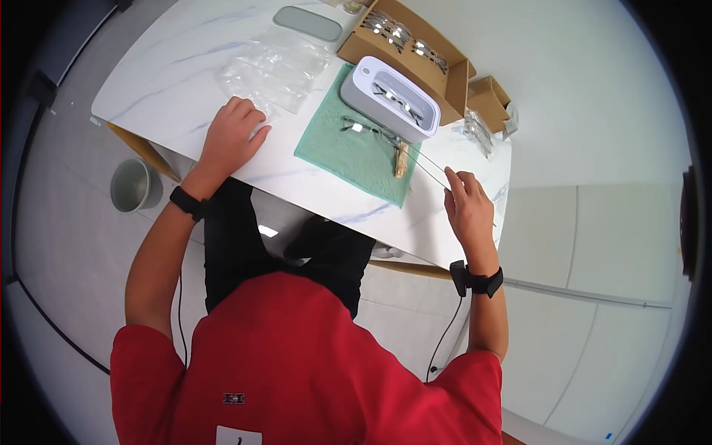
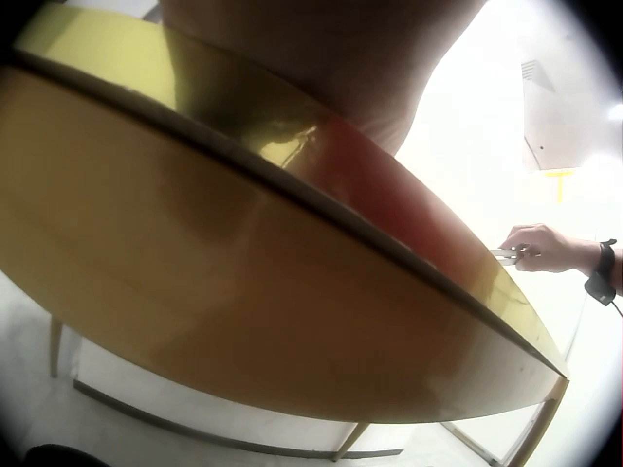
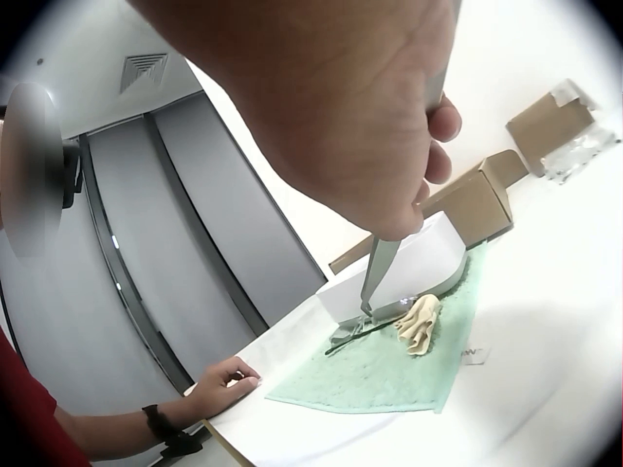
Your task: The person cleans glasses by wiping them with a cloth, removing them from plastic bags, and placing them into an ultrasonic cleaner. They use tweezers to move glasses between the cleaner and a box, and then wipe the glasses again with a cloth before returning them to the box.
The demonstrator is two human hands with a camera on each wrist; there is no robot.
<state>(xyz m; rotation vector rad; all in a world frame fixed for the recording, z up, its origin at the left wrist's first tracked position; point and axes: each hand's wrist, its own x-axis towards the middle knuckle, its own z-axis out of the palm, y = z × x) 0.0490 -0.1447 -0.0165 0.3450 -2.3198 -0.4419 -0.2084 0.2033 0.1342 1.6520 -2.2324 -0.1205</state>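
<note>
My right hand grips long metal tweezers, whose tips reach a pair of glasses on the green cloth. In the right wrist view the tweezers point down at the glasses; whether they pinch them I cannot tell. A crumpled beige cloth lies beside the glasses. Behind stands a white cleaner with another pair of glasses inside. My left hand rests on the table near clear plastic bags, fingers loosely bent, holding nothing.
A cardboard box with several glasses stands behind the cleaner, and a smaller box is right of it. A grey oval tray lies at the back. Wrapped items are at the right; a bin stands on the floor at left.
</note>
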